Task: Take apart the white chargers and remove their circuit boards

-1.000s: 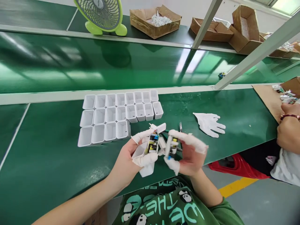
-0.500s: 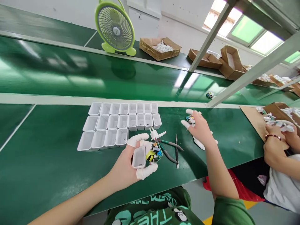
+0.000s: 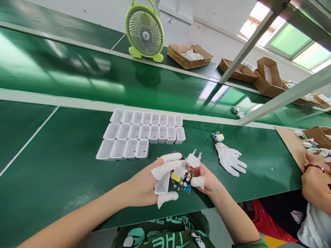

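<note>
My left hand (image 3: 152, 181), with white finger cots, is closed round a white plastic charger shell (image 3: 162, 184). My right hand (image 3: 204, 177), also in finger cots, pinches a green circuit board (image 3: 182, 179) with coloured parts, held right against the shell. A white plug piece (image 3: 192, 159) sticks up just above my fingers. Both hands hover over the green bench near its front edge. Another circuit board (image 3: 217, 137) lies on the bench beside a white glove (image 3: 231, 159).
Three rows of empty white shells (image 3: 143, 134) stand on the bench behind my hands. A green fan (image 3: 145, 31) and cardboard boxes (image 3: 189, 55) sit on the far shelf. Another person's hand (image 3: 314, 172) works at a cardboard sheet on the right. Slanted metal bars (image 3: 281, 98) cross above.
My right hand left a circuit board by the glove, came back to my left hand and took hold of the board there. The view shifted left.
</note>
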Tool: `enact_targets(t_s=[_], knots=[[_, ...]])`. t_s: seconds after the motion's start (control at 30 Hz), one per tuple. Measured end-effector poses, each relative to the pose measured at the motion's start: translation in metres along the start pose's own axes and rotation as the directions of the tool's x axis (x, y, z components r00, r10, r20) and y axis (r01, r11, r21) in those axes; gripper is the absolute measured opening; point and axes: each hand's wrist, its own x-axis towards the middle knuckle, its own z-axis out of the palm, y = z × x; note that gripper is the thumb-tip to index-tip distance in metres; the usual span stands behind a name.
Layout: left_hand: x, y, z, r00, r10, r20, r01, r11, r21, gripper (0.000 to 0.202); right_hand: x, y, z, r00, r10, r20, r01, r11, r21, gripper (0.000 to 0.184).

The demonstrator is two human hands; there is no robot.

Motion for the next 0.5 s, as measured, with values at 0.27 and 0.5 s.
enact_targets(t_s=[0.27,0.5], knots=[[0.005,-0.024,0.023,0.941,-0.313,0.128,0.323,0.944,-0.066,0.106,-0.040,0.002,-0.009,0.906,-0.282,-0.316,0.223,0.952,-0.209,0.080],[-0.001,-0.020,0.026,0.950,-0.296,-0.100,0.298,0.955,-0.003,0.073,-0.050,0.015,0.016,0.812,-0.487,-0.322,0.410,0.868,-0.280,0.070]])
